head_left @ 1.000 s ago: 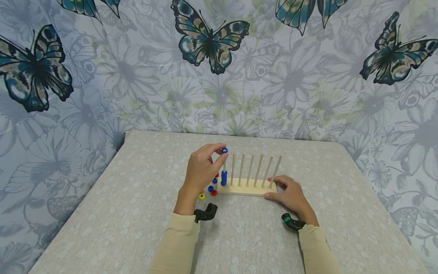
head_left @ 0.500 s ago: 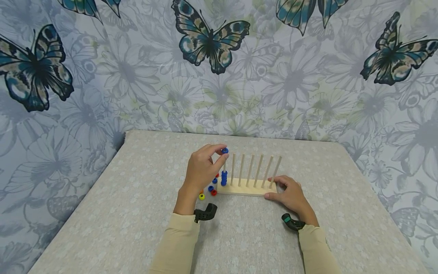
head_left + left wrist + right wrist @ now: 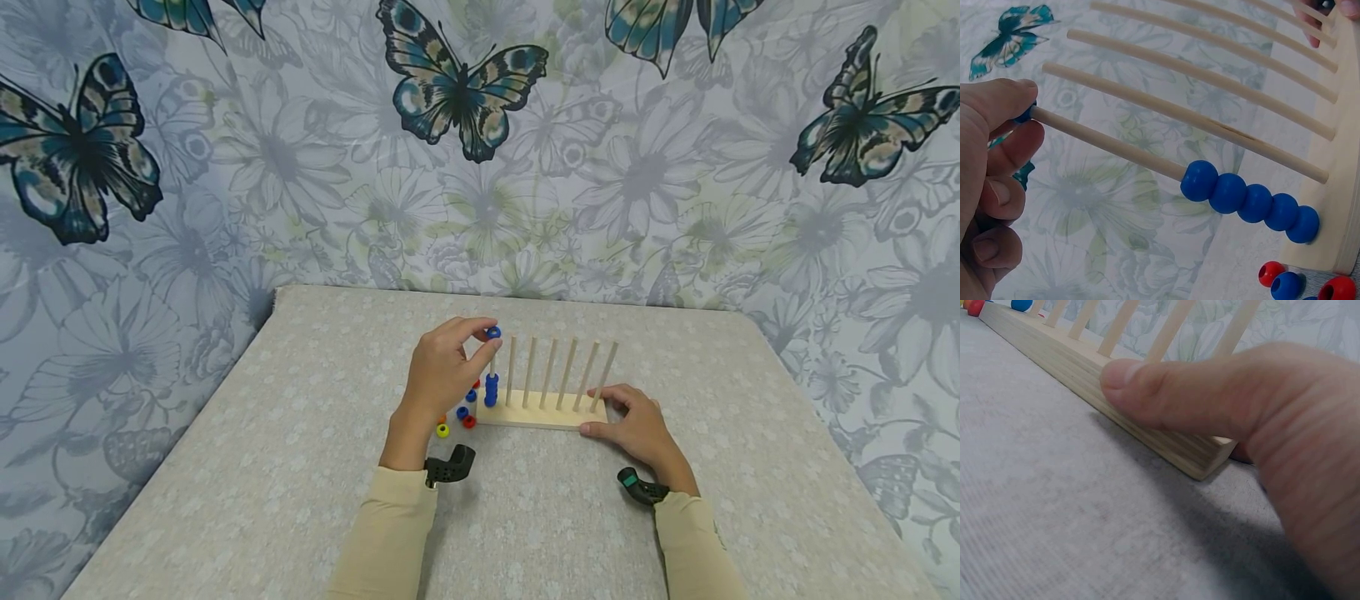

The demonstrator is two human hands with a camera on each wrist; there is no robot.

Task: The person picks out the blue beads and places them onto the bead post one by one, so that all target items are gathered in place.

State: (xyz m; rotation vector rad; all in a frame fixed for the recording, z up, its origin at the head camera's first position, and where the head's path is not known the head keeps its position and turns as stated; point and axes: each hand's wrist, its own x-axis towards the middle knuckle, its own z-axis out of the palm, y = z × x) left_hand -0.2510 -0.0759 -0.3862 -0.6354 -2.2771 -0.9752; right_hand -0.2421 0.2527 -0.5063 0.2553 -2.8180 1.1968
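Between thumb and fingertips, my left hand pinches a blue bead at the top end of the leftmost peg. The left wrist view shows this bead at the tip of the peg, mostly covered by the fingers. Lower on that same peg sits a stack of several blue beads, down by the base. My right hand grips the right end of the wooden base. Its thumb lies along the front side of the base; the other fingers are largely hidden behind.
Loose beads lie left of the base: a yellow bead, a red bead, a blue bead and a few others. Several bare pegs stand upright along the base. A patterned cloth covers the table, with a curtain behind.
The pinched blue bead has shifted very slightly downward and right at the peg's top. My right hand and the base have stayed in place.
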